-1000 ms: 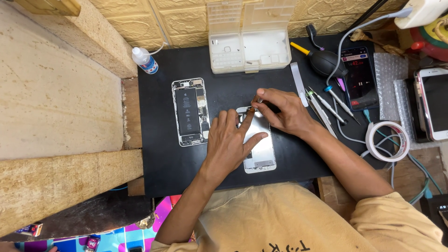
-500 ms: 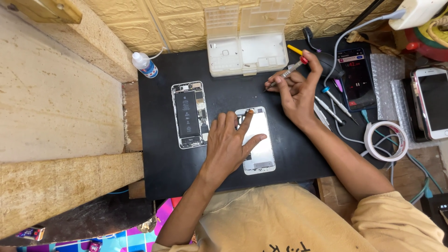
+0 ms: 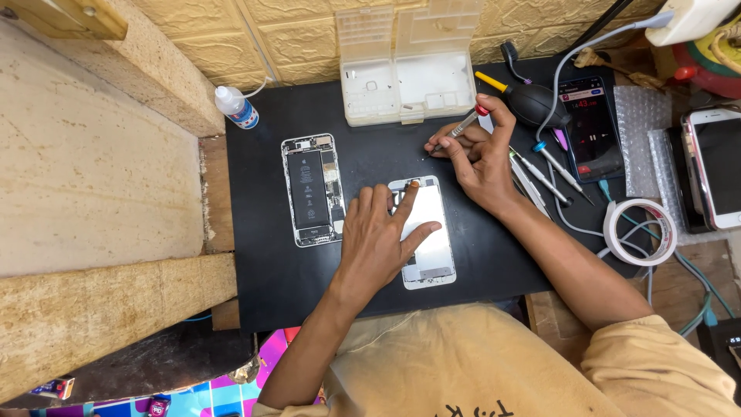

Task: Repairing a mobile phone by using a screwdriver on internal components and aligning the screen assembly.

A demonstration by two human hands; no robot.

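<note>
My left hand lies flat on a detached phone screen panel in the middle of the black work mat, fingers spread, pinning it down. My right hand is up and to the right of the panel, holding a small screwdriver with a red-ringed top, its tip pointing left just above the mat. An opened phone body with its battery showing lies to the left of the panel.
A clear plastic parts box stands open at the mat's back edge. A small squeeze bottle stands back left. Right of my hand lie spare screwdrivers, a black air blower, a dark phone, a tape roll and a white phone.
My right hand has lifted away from the top of the screen panel with the screwdriver and moved back and right toward the parts box. My left hand has stayed on the panel.
</note>
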